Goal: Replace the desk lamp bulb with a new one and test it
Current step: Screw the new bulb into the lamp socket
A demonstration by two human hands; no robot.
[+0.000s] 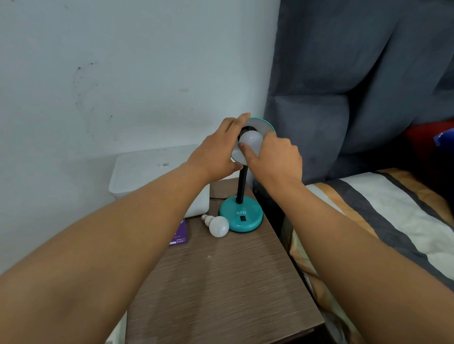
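Bare forearms reach over the wooden nightstand as the left hand cups the teal lamp shade steady, the right hand pinching the socketed bulb, spare bulb lying beside the base.

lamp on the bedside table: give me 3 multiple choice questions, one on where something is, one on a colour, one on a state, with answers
1. Where does the loose bulb lie?
A. on the table, left of the lamp base
B. on the bed
C. on the white box

2. What colour is the lamp base?
A. red
B. teal
C. black

3. What is the state of the bulb in the shade?
A. lit
B. unlit, with both hands at the shade
C. lying on the floor

Answers:
1 A, it rests on the table beside the base.
2 B, base and shade rim are both teal.
3 B, it shows no glow; the left hand holds the shade and the right hand has its grip on the bulb.
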